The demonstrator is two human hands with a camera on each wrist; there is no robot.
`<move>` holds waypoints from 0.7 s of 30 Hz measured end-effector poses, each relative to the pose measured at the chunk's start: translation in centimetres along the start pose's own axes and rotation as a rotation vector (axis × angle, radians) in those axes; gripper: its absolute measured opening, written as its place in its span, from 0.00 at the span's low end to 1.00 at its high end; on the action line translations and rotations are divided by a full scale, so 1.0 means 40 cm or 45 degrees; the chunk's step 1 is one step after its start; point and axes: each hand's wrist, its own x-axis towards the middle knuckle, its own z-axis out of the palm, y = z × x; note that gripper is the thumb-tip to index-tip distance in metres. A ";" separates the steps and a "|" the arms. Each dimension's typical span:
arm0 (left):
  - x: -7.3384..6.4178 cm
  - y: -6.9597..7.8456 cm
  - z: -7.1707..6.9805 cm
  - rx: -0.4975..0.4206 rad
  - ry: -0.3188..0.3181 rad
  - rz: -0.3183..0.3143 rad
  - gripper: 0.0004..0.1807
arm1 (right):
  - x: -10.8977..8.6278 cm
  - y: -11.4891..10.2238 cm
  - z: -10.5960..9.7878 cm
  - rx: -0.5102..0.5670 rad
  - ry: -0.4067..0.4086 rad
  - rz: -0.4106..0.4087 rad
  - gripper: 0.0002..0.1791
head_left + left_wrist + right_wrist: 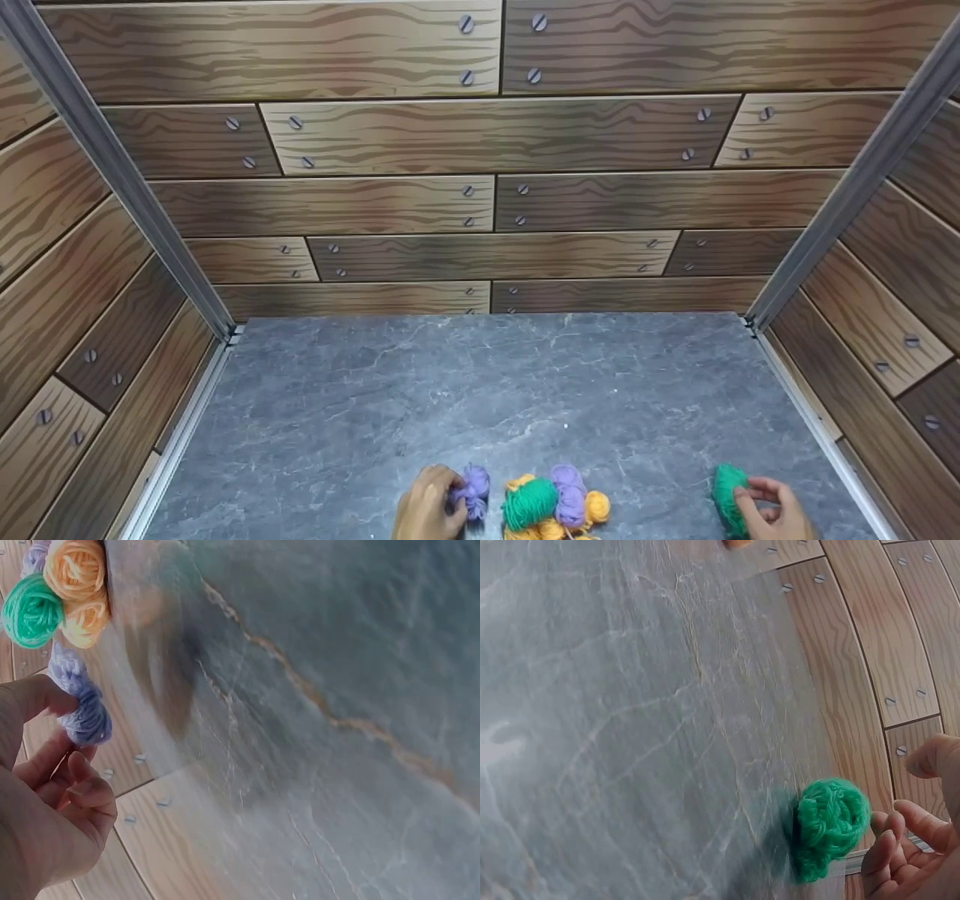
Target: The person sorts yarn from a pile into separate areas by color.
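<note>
At nine o'clock from a mixed yarn pile [565,504], purple yarn [475,489] sits pinched in the left hand [429,504]. At three o'clock, green yarn [727,495] lies by the right hand [778,511], fingers parted, no firm grip showing. Several balls look gathered; these two are left apart.

The person's left fingers [91,795] and right fingers [922,824] are bare, slender and rounded at the ends.

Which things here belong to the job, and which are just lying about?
Likely part of the job:
purple yarn, pinched by the left hand
green yarn, by the right hand
probably the yarn pile between them

Just surroundings:
grey tabletop
wood-patterned walls
metal posts
</note>
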 end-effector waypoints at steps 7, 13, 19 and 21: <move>0.003 -0.007 -0.020 -0.005 -0.029 -0.069 0.13 | -0.010 -0.030 0.004 0.030 -0.031 -0.033 0.40; -0.005 -0.016 -0.033 0.018 0.024 -0.079 0.14 | -0.020 -0.053 0.014 0.012 -0.056 -0.110 0.35; -0.009 -0.027 -0.044 0.029 0.074 -0.079 0.14 | -0.038 -0.069 0.026 0.047 -0.040 -0.147 0.30; -0.010 -0.030 -0.047 0.026 0.088 -0.082 0.13 | -0.043 -0.076 0.030 0.066 -0.039 -0.157 0.29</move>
